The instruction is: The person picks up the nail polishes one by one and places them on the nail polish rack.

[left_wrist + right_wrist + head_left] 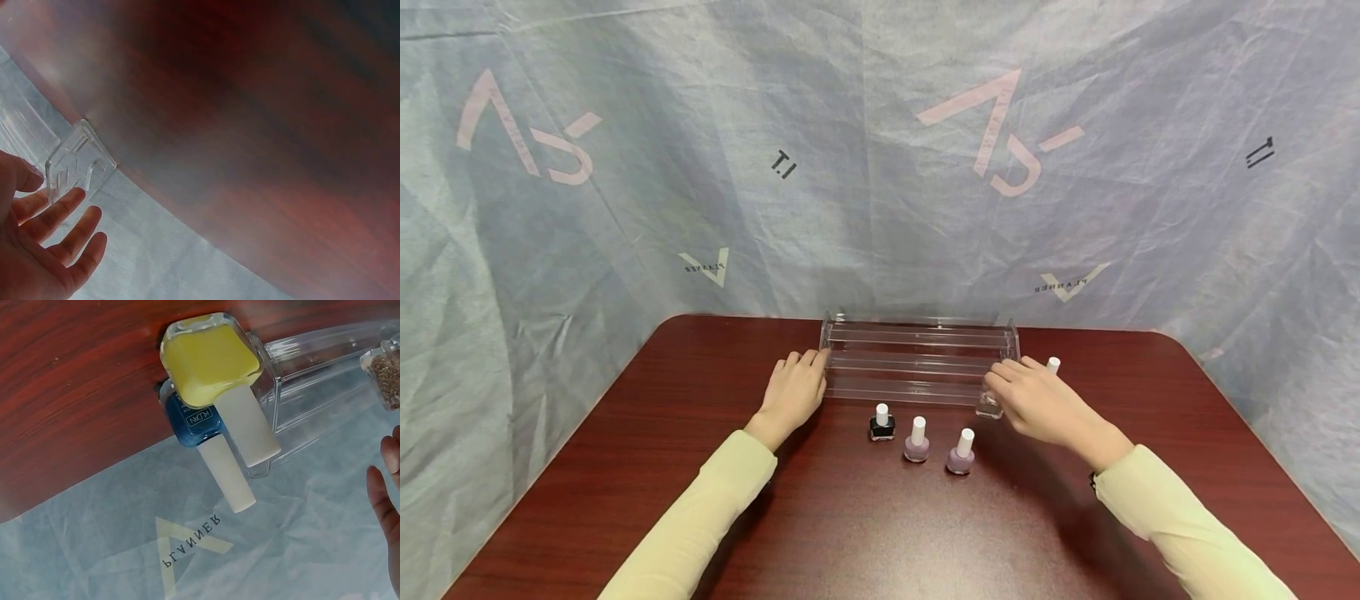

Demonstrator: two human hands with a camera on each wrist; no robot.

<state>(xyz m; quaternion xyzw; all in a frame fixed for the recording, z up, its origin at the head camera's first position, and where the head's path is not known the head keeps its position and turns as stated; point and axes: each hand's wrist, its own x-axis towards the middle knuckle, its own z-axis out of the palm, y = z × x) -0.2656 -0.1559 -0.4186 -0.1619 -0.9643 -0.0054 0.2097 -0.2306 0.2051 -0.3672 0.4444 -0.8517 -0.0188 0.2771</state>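
A clear tiered rack (917, 392) stands at the back of the table. At its left end panel (81, 156), my left hand (795, 390) pinches the edge between thumb and index finger, the other fingers spread. My right hand (1037, 400) holds a nail polish bottle (989, 407) at the rack's right front end; its cap is hidden by the fingers. In the right wrist view this bottle (385, 374) shows brown glitter. A black nail polish bottle (882, 427) and two light purple ones, one left (917, 448) and one right (960, 460), stand upright before the rack.
Beyond the rack's right end are a yellow nail polish bottle (212, 362) and a blue one (194, 422), both white-capped. One white cap (1054, 365) shows behind my right hand. A grey printed cloth (865, 208) hangs behind the dark red table (880, 533).
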